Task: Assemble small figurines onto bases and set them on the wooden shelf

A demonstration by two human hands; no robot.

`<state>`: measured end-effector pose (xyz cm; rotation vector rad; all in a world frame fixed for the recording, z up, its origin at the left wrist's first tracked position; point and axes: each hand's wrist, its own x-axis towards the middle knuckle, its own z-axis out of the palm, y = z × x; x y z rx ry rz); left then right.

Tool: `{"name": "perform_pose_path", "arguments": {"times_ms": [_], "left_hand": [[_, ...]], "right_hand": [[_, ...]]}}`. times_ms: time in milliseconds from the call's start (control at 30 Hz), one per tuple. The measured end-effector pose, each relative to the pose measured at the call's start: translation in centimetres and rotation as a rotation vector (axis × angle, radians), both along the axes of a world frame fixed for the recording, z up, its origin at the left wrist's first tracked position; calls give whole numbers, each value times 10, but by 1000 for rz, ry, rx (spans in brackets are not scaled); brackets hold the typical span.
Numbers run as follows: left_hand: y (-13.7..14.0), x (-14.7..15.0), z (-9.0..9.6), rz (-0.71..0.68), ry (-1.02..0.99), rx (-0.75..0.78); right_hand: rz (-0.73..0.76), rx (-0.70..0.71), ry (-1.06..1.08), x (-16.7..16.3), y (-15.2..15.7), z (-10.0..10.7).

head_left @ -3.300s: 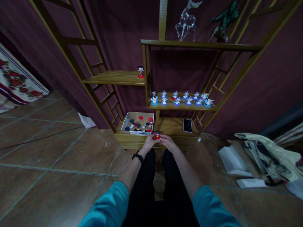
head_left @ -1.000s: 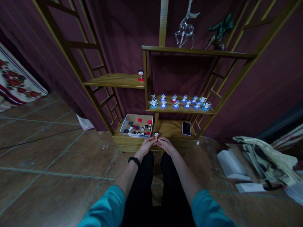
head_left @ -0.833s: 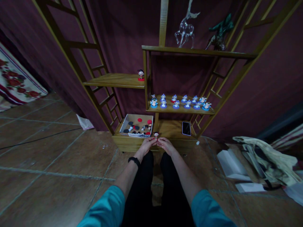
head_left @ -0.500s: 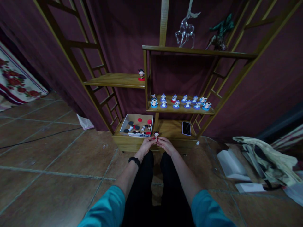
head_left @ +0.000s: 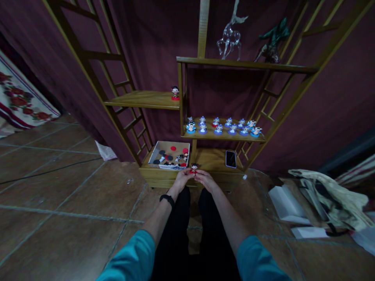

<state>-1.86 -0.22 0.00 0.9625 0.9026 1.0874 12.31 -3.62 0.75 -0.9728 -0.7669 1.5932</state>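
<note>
Between my fingertips stands a small figurine [head_left: 194, 168] with dark hair in buns, red clothes and a red round base. My left hand [head_left: 183, 178] and my right hand [head_left: 205, 179] are both closed on its base, one from each side, just in front of the lowest shelf. To the left, a shallow open cardboard box [head_left: 154, 155] holds loose red and dark discs and several small figures. A similar figurine [head_left: 175, 93] on a red base stands upright at the right end of the upper left shelf.
Two rows of small figurines on coloured bases fill the middle shelf [head_left: 205, 135]. A phone [head_left: 231, 159] lies on the lowest shelf at right. Above stand a clear glass deer [head_left: 230, 37] and a dark green statue [head_left: 272, 41]. White boxes [head_left: 288, 205] and a cloth bag [head_left: 331, 195] lie on the floor.
The figurine in my hands has shifted very slightly to the right and its front is turned a little. My hands keep nearly the same place.
</note>
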Motion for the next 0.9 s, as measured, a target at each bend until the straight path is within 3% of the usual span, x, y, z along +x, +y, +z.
{"name": "perform_pose_path", "arguments": {"times_ms": [900], "left_hand": [[0, -3, 4, -140, -16, -43]], "right_hand": [[11, 36, -49, 1, 3, -8]]}}
